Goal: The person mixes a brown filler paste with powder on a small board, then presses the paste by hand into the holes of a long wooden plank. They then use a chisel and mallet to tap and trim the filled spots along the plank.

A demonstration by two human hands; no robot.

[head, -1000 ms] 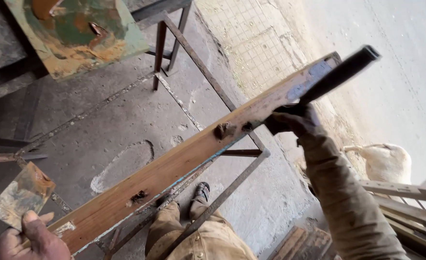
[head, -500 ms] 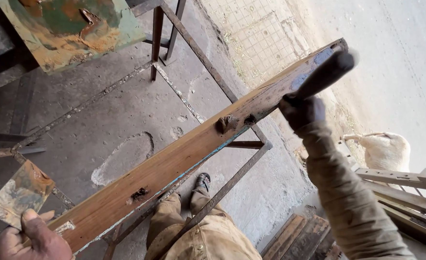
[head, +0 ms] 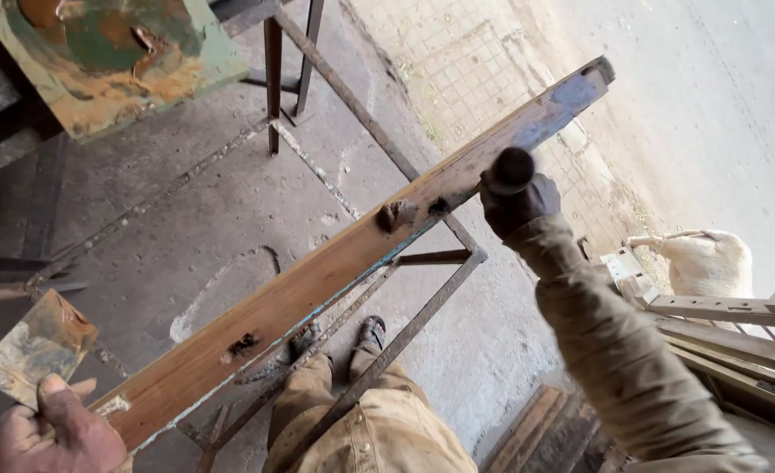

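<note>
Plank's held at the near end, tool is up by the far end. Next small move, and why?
Probably bring the dark tool in the right hand down onto the plank near the knots. The tool sits just at the plank's edge, and the left hand grips the near end, holding the plank steady above the metal frame.
</note>
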